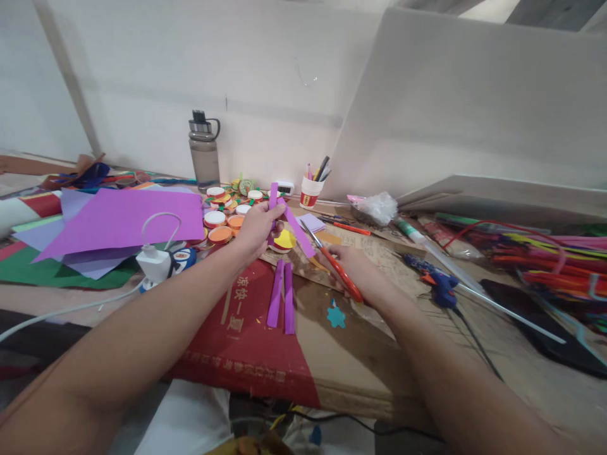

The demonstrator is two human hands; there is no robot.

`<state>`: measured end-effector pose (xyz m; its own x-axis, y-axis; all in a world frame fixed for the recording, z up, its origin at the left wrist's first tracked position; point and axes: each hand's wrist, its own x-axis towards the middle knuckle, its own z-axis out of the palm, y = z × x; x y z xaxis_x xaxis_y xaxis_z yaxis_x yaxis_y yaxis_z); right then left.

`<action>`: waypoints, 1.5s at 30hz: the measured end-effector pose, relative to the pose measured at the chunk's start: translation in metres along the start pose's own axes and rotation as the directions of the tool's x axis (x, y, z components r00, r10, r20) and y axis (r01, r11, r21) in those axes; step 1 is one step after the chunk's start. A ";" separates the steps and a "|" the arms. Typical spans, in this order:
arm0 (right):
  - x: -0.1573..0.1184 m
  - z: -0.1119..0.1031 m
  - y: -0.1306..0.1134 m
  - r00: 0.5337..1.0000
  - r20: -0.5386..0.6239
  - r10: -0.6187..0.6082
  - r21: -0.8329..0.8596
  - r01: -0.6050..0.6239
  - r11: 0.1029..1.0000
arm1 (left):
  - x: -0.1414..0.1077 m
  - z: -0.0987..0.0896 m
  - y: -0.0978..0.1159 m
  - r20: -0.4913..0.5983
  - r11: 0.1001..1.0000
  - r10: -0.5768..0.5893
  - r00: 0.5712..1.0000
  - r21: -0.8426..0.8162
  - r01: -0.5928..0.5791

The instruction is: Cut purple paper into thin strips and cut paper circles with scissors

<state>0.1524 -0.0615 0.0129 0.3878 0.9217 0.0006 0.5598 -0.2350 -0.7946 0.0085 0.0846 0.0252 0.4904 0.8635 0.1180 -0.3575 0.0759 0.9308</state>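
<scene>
two loose strips (275,294): purple, lying nearly side by side just below the centre of the frame, on the red printed cardboard (246,354).
left hand (260,229): here at the centre, pinching the held purple paper (298,230) between thumb and fingers, one length upright, another slanting down to the right.
right hand (353,268): right of centre, wrapped round the orange-red handles of the scissors (340,272), and look, the blades point up and left, close by the slanting length.
cutout: a blue-green star-like shape (336,316) sits below the right hand, lower centre.
lids: a bunch of round lids (215,218), white and orange among them, crowds in left of the left hand; a yellow one (284,240) shows just beneath it.
upper middle: a grey bottle (203,155) stands by the wall, and over to its right a paper cup (311,191) full of pens.
left side: purple sheet (133,218) on top of the coloured paper, white charger (154,264) at its lower edge.
right side: blue glue gun (443,287) on the worktop (408,319), clear plastic bag (379,207) farther up.
</scene>
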 end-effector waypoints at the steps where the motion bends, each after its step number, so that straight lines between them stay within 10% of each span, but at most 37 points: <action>1: 0.001 0.000 0.001 1.000 0.008 0.011 -0.123 -0.010 0.992 | 0.001 -0.001 0.000 -0.016 1.000 0.006 1.000 0.004 -0.006; 6: -0.005 0.002 -0.009 1.000 -0.014 0.014 -0.602 -0.019 0.798 | 0.002 -0.003 0.001 -0.038 0.999 0.032 0.999 0.015 -0.031; 14: -0.016 -0.002 -0.018 0.984 0.169 -0.047 -0.696 0.153 0.701 | -0.004 0.000 0.001 0.036 0.999 0.013 0.999 0.030 -0.014; 21: -0.010 0.001 -0.016 0.988 0.039 -0.149 -0.104 0.153 0.983 | -0.013 0.009 0.003 0.077 0.998 0.028 0.997 0.061 -0.033; 29: -0.003 0.007 -0.014 1.000 -0.020 -0.005 0.427 0.013 0.904 | -0.015 0.015 0.006 0.133 0.970 -0.138 0.981 -0.181 0.161; 45: -0.005 0.012 -0.019 0.996 -0.086 0.027 0.324 0.003 0.946 | -0.031 0.032 -0.010 0.309 0.927 -0.244 0.919 -0.203 0.315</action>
<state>0.1307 -0.0573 0.0208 0.4644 0.8851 0.0318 0.2939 -0.1201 -0.9483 0.0220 0.0407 0.0233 0.7840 0.6206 -0.0121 -0.3381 0.4433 0.8302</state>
